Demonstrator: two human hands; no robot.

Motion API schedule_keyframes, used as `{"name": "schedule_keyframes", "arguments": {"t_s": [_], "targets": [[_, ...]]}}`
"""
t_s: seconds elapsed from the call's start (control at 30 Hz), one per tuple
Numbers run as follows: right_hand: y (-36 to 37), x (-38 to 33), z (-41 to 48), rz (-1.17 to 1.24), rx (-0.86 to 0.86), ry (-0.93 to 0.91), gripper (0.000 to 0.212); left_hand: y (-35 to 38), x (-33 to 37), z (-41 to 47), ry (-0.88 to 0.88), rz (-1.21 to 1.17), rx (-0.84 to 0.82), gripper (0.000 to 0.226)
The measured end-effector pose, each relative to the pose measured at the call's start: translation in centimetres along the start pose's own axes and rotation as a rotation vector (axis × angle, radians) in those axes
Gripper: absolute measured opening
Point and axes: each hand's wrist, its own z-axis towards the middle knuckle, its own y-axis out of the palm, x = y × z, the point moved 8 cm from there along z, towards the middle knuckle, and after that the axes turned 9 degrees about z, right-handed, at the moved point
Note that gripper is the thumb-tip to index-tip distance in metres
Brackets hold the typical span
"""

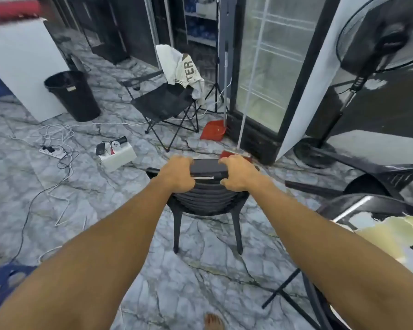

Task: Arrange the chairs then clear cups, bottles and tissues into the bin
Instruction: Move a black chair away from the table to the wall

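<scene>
Stacked chairs [206, 196] at centre; folding chair [163, 103] behind, bin [73, 95] far left, fan [379, 44] right.

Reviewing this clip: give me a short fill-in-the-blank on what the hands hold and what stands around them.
1. Both the left hand and right hand grip the top of the black plastic chair's ____.
2. A white garment hangs over the ____ chair.
3. The black bin stands on the ____.

Missing words: backrest; folding; floor

Marble-patterned floor [119, 194] under 2 black chairs [208, 201], a black bin [73, 95], red dustpan [212, 131] and tangled cables [55, 144].
</scene>
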Motion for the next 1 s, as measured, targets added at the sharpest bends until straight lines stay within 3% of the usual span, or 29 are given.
{"name": "schedule_keyframes", "arguments": {"t_s": [0.1, 0.27, 0.33, 0.5, 0.7, 1.0], "targets": [[1.7, 1.0, 3.4, -0.082, -0.083, 0.017, 0.064, 1.9, -0.8, 3.2, 0.005, 0.061, -0.078, 0.066], [4.7, 2.0, 6.0, -0.17, -0.14, -0.023, 0.018, 5.1, -1.2, 5.3, 0.098, 0.177, -0.174, 0.017], [5.0, 2.3, 6.7, -0.185, -0.104, -0.031, 0.014, 5.7, -1.4, 6.0, 0.107, 0.226, -0.149, 0.016], [5.1, 1.8, 6.8, -0.207, -0.084, -0.114, 0.008, 5.5, -1.4, 5.9, 0.165, 0.318, -0.045, 0.01], [4.0, -1.0, 2.9, -0.183, -0.006, -0.169, 0.016, 2.3, -1.7, 1.5, 0.263, 0.386, 0.067, 0.023], [4.9, -7.0, -12.7, -0.165, 0.112, -0.088, 0.033, 0.0, 0.3, -14.6, 0.386, 0.395, 0.146, 0.027]]}}
